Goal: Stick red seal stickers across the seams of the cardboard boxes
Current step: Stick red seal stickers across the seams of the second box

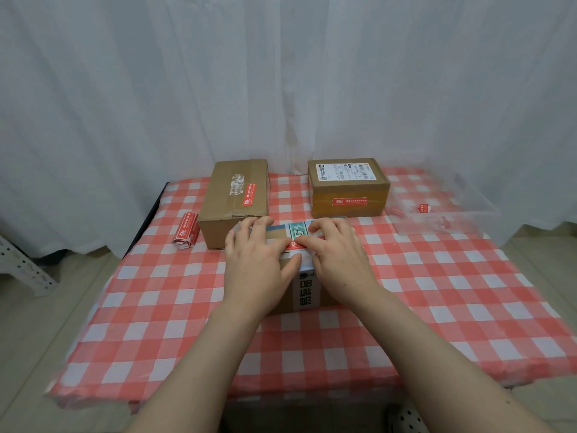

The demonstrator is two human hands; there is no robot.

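pressing a red seal onto the near box

at the far left a sticker roll (186, 231) of glossy red paper lies on its side on the checked tablecloth (156, 307), just beside the left cardboard box (232, 201). that plain brown box has its long axis running away from the viewer, and the red seal on top (249, 195) runs the same way, beside a torn tape patch.

in the middle sits the near box (304, 295), with teal printed tape crossing its top from left to right and white tape with black characters down its front. the left hand (259, 260) lies flat on its top, fingers straight and spread, thumb along the near edge. the red seal sticker (293, 244) shows between the two thumbs at that edge; it is mostly covered, so its long axis cannot be told. the right hand (337, 254) has bent fingers, tips down on the tape, and its thumb presses the sticker.

farther right, the right cardboard box (348, 189) carries a white label on top and a front seal (349, 201) lying left to right. a clear plastic tray (452, 207) holds a red scrap (423, 208).
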